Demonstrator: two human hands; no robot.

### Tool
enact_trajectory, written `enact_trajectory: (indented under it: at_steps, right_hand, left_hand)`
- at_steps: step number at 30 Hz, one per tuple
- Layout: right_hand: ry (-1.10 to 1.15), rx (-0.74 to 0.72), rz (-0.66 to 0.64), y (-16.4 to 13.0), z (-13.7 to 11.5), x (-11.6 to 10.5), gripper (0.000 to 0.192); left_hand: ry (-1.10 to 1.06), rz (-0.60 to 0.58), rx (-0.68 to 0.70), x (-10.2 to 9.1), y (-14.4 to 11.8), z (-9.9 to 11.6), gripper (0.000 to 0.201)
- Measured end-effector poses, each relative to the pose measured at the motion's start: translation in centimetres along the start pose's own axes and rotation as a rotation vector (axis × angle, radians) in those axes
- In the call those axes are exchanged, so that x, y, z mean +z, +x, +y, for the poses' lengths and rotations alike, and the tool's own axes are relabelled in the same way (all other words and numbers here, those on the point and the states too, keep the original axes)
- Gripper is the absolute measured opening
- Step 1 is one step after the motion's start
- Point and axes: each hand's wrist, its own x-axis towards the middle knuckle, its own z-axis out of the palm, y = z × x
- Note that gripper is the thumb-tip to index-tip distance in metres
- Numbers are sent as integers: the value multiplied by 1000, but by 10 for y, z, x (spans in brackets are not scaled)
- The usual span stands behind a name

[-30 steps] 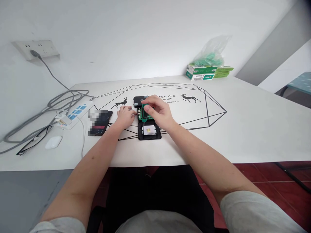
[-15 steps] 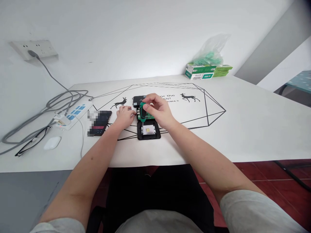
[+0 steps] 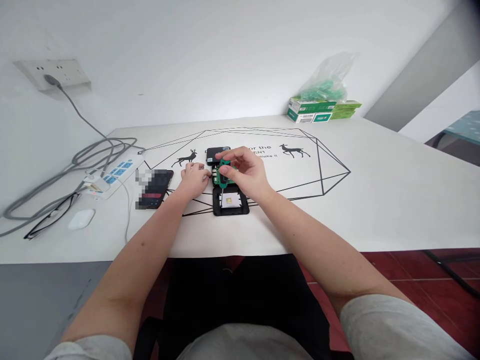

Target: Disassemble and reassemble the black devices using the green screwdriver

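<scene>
My right hand [image 3: 251,175] is closed around the green and black handle of a screwdriver [image 3: 224,176]. The screwdriver stands nearly upright, and its thin shaft points down at the left side of an open black case half [image 3: 231,212]. A silvery plate with a small yellowish square [image 3: 229,200] lies inside that half. Behind it is a green circuit board [image 3: 216,181] with silver ports at its left, partly hidden by the right hand. My left hand [image 3: 195,181] rests on the table with fingers apart, its fingertips at the board's left edge.
Beyond the board lies a black case piece [image 3: 212,155]. To the left are a phone [image 3: 159,187], a power strip [image 3: 119,172] with coiled grey cable, glasses [image 3: 50,217] and a white earbud case [image 3: 81,219]. Green and white boxes [image 3: 312,107] stand by the wall, bearing a plastic bag [image 3: 326,82].
My right hand's fingers have shifted around the top of the screwdriver handle, which sits slightly further right. My left hand stays at the board. The whole view has shifted slightly.
</scene>
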Motion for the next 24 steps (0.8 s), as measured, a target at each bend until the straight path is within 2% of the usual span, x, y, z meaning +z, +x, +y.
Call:
enact_trajectory:
  at_steps: [4, 8, 17, 24]
  right_hand:
    - [-158, -102, -24, 1, -1, -4, 37]
    - [-173, -154, -35, 1, -1, -7, 34]
    - [-94, -69, -71, 4, 3, -11, 30]
    - [133, 99, -91, 0, 3, -1, 43]
  left_hand:
    - [-11, 0, 11, 0, 0, -1, 32]
    - [-22, -1, 23, 0, 0, -2, 30]
    - [-10, -19, 20, -4, 1, 1, 26]
    - [0, -18, 47, -6, 1, 2, 20]
